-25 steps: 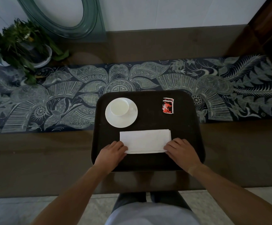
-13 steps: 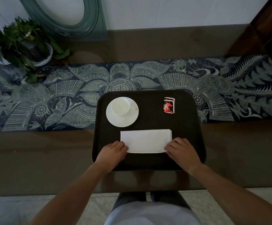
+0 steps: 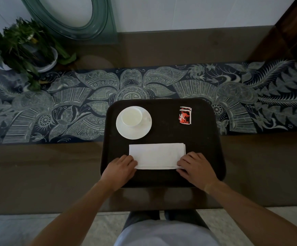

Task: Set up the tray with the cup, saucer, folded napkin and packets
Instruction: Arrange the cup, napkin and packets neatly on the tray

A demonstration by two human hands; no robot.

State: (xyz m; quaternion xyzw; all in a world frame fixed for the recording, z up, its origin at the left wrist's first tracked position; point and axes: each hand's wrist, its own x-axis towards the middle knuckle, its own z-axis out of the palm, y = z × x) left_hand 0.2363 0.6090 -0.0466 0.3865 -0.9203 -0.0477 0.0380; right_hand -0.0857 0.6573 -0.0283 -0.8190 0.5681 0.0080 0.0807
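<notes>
Folded napkin (image 3: 157, 155) lies flat on the near half of the dark tray (image 3: 208, 157), long axis running left to right across the wearer's front; folded edge appears to face the near side, where layered edges show; left hand (image 3: 118, 170) sits at the near-left corner, right hand (image 3: 196, 168) at the near-right corner, one hand to each end, neither clearly nearer; fingers of both hands are curled and resting on or pinching the near corners; whether they grip the layers or merely press them flat cannot be told; judged, any coming move is a squaring or smoothing of the napkin along that long axis, both hands acting as a pair; cup (image 3: 132, 116) stands on the saucer (image 3: 144, 129) at the far-left of the tray, apart from the napkin; red packets (image 3: 185, 115) lie at the far-right, well apart from both hands; all four task items appear to be on the tray, so the task is judged near completion; tray rests on a brown table (image 3: 37, 171), its far edge overlapping a patterned runner (image 3: 55, 103); potted plant (image 3: 25, 43) at far left; green oval frame (image 3: 98, 27) against the wall; lighting dim
</notes>
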